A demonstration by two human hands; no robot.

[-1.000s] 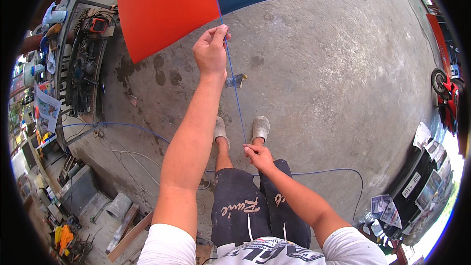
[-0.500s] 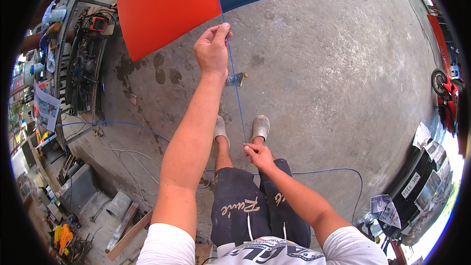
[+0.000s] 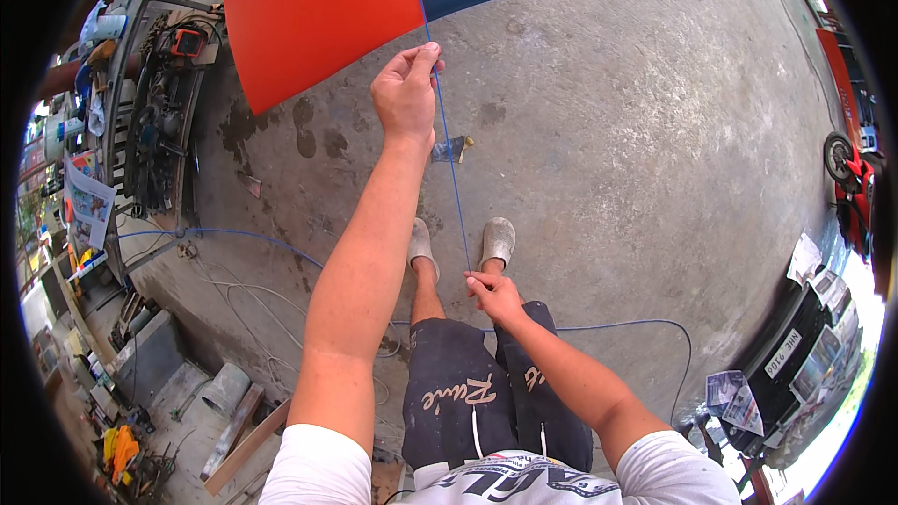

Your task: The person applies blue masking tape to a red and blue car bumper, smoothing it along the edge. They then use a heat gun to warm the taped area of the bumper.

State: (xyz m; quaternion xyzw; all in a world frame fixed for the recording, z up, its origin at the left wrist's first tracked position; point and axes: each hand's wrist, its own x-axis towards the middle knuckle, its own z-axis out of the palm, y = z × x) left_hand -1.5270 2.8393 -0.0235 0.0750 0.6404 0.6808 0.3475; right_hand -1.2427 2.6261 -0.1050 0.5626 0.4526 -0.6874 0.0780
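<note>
Blue strip (image 3: 455, 178): straight between the hands | right hand (image 3: 496, 299), beside dark shorts (image 3: 458, 369): thumb and finger pinching strip | left hand (image 3: 405, 98), farther out: fingertips pinching strip | beyond: strip follows red-and-blue panel's (image 3: 323, 19) colour boundary

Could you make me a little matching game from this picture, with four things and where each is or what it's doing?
1. Left hand
2. Motorbike
3. Panel
4. Right hand

A. Red and dark blue, at the picture's top
B. Pinching the blue strand nearer the shorts
C. At the picture's right edge
D. On the strand, close to the panel

Pairs: 1-D, 2-C, 3-A, 4-B
</note>
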